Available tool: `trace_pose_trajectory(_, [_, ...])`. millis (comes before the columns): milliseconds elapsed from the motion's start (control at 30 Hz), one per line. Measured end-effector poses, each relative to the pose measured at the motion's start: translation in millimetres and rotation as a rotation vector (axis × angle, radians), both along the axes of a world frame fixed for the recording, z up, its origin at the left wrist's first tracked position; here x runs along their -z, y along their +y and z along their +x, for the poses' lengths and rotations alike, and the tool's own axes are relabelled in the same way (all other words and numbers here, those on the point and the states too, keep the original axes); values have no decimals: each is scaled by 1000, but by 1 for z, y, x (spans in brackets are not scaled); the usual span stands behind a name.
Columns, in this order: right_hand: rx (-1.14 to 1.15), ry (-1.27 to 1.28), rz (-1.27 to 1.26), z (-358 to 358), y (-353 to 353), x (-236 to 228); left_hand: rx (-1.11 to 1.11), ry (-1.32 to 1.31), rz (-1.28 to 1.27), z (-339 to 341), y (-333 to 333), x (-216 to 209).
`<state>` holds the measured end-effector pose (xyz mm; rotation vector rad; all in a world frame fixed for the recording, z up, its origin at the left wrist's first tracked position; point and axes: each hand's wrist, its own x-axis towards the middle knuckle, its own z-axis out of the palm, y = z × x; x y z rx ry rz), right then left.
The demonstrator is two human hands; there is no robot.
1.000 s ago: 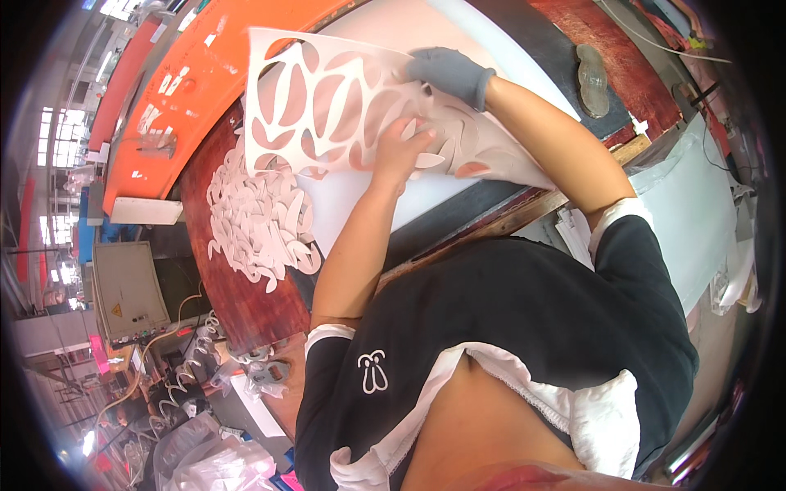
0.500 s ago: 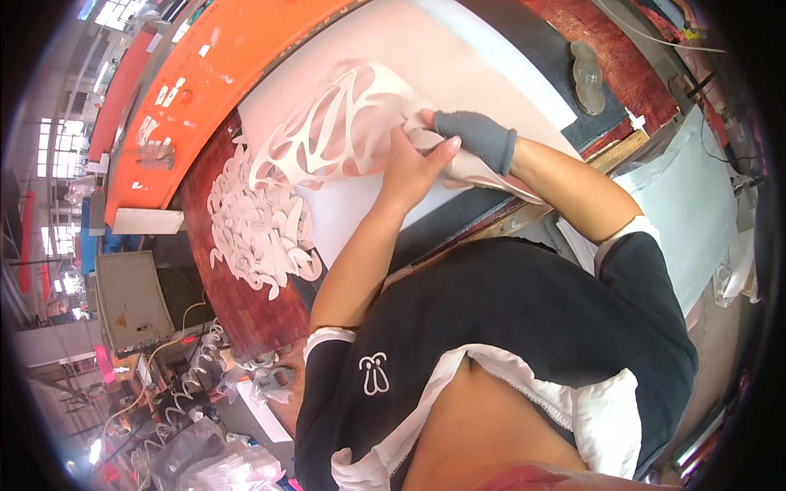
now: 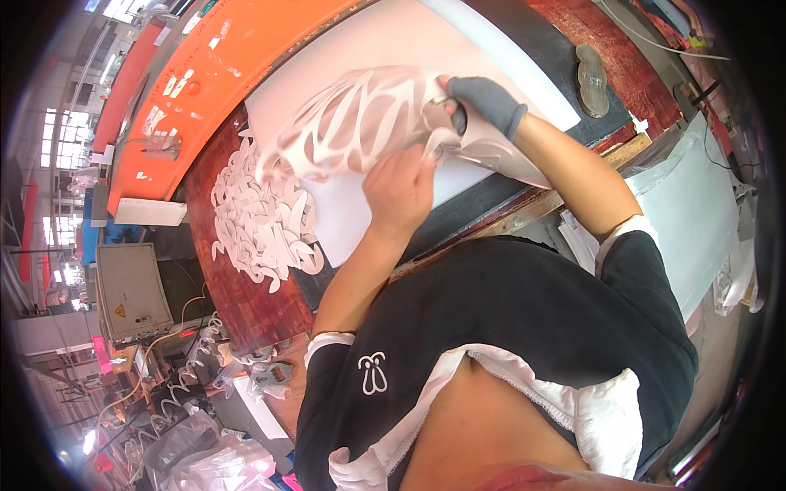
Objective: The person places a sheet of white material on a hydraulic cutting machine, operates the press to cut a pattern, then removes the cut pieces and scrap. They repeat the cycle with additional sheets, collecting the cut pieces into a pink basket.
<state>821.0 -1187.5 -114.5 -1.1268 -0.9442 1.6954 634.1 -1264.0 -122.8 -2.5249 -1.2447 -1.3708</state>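
Observation:
A thin pale-pink sheet full of long leaf-shaped cut-out holes is lifted and bunched between my hands, blurred by motion. My right hand, in a grey fingerless glove, grips it from above, thumb and fingers closed on a crumpled fold. Bare and curled, my left hand pinches at the near edge of the same sheet; its fingertips are partly smeared. Left of the sheet lies a heap of curved pale cut pieces. Beneath the lifted sheet, more flat pale sheeting covers the table.
An orange machine beam runs along the far left side. On the dark mat to the right stands a shoe-sole-shaped metal die. The red worktable has a wooden front edge. A grey cabinet is at the left, plastic bags lower down.
My right hand has moved up and slightly right with its fold of sheet. My left hand has dropped a little towards me, its fingers now curled. The sheet is shifting between them.

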Motion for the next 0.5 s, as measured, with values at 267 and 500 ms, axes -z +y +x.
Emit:
trace_pose_trajectory(267, [-39, -141, 192, 32, 33, 17, 76, -982, -570, -46, -10, 10])
trace_pose_trajectory(500, [-132, -145, 121, 33, 49, 27, -100, -471, -685, -53, 34, 27])
